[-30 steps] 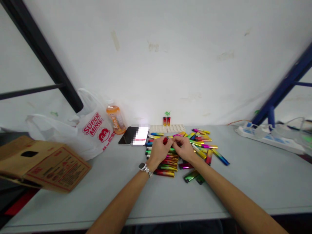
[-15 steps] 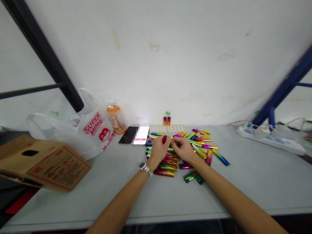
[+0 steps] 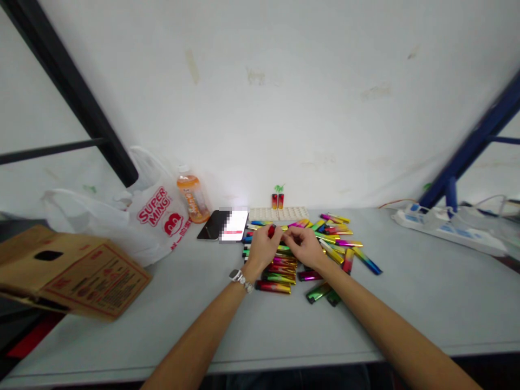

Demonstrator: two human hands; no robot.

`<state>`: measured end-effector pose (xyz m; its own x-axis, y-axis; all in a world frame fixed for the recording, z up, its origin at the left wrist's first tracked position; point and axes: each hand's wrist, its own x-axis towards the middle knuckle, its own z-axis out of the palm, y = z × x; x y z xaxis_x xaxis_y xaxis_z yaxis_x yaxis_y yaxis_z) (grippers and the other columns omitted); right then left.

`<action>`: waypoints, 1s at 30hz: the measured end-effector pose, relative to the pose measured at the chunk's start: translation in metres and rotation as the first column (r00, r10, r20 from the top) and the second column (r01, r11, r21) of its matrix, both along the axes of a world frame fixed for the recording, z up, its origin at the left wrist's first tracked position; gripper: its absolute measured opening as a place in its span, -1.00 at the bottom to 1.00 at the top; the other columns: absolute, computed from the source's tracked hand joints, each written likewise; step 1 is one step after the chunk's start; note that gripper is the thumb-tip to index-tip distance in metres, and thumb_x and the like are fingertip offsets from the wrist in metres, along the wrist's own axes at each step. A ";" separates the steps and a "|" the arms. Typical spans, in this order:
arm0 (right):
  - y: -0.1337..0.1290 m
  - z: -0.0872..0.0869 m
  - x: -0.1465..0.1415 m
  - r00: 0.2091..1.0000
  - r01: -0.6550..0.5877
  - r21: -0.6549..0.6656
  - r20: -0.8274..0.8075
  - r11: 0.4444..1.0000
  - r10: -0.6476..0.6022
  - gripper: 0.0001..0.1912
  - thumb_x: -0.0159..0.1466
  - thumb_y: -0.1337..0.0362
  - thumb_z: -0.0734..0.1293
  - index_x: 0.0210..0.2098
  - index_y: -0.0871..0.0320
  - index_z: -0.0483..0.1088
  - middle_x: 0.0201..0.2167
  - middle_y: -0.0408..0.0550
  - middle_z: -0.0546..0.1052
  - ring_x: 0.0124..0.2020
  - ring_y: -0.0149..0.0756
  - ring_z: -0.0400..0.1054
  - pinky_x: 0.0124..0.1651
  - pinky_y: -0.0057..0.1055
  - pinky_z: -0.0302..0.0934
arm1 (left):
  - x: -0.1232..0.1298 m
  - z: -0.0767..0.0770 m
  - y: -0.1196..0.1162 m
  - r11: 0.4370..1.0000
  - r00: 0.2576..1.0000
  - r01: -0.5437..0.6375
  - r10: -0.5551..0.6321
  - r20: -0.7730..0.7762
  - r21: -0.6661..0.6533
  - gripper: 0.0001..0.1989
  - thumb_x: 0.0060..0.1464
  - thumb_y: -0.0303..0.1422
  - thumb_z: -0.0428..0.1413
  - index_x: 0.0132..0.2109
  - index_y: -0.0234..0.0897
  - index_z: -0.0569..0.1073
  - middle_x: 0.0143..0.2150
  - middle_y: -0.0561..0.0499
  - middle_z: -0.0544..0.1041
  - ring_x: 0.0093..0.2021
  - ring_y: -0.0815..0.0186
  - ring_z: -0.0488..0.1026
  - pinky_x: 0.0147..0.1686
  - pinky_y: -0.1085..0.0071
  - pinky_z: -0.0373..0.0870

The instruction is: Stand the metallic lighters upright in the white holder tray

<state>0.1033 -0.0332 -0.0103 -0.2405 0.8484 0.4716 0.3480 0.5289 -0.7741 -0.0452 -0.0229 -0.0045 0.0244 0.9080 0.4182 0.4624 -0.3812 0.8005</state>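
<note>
My left hand (image 3: pixel 263 248) is closed around a lighter (image 3: pixel 271 231), whose red end pokes out above the fingers. Close beside it, my right hand (image 3: pixel 304 246) is pinched, and whatever its fingertips hold is hidden or too small to name. Under and around both hands lie many shiny multicoloured lighters. A row on the left includes a red and gold lighter (image 3: pixel 274 287); a looser heap on the right includes a blue and yellow lighter (image 3: pixel 368 261). Behind the hands is a cream-coloured gridded tray (image 3: pixel 296 213), with two red lighters (image 3: pixel 278 201) upright at its middle.
Left of the lighters are a phone (image 3: pixel 214 225), an orange drink bottle (image 3: pixel 192 197), a white plastic bag (image 3: pixel 134 227) and an open cardboard box (image 3: pixel 93 276). A power strip (image 3: pixel 447 234) with cables lies at the right. A wall rises behind the grey table (image 3: pixel 426 303).
My left hand has shifted slightly left with the red lighter, widening the gap to my right hand a little. The lighters on the table look unmoved.
</note>
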 end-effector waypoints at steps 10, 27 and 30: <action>-0.002 0.003 -0.001 1.000 -0.008 0.002 0.000 1.000 0.008 -0.78 0.23 0.25 0.27 -0.53 0.20 0.33 -0.66 -0.26 0.17 -0.61 -0.48 0.03 -0.54 -0.50 -0.08 | 0.000 0.000 0.001 0.999 1.000 0.025 -0.025 0.015 -0.023 -0.67 0.15 -0.23 -0.03 -0.54 -0.27 0.27 -0.58 0.11 0.33 -0.52 0.40 0.19 -0.45 0.44 0.10; -0.015 0.025 -0.002 0.982 -0.189 0.040 0.007 0.981 0.189 -0.72 0.27 0.30 0.30 -0.03 0.16 0.45 -0.51 -0.17 0.42 -0.53 -0.43 0.24 -0.46 -0.48 0.17 | -0.008 0.007 -0.011 0.974 0.965 0.199 -0.177 0.192 -0.105 -0.35 0.26 0.12 -0.30 -0.60 -0.23 0.21 -0.67 0.08 0.23 -0.59 0.38 0.18 -0.51 0.38 0.12; -0.015 0.033 0.002 0.962 -0.267 -0.046 0.049 0.963 0.269 -0.72 0.27 0.28 0.32 -0.03 0.15 0.46 -0.50 -0.17 0.47 -0.52 -0.44 0.29 -0.45 -0.49 0.18 | -0.012 0.007 -0.008 0.955 0.943 0.247 -0.198 0.267 -0.164 -0.34 0.24 0.15 -0.31 -0.58 -0.23 0.19 -0.67 0.11 0.19 -0.62 0.40 0.16 -0.56 0.42 0.12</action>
<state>0.1057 -0.0479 0.0230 -0.4860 0.7666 0.4196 0.2392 0.5785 -0.7798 -0.0569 -0.0308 0.0025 0.1546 0.9546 0.2548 0.1638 -0.2790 0.9462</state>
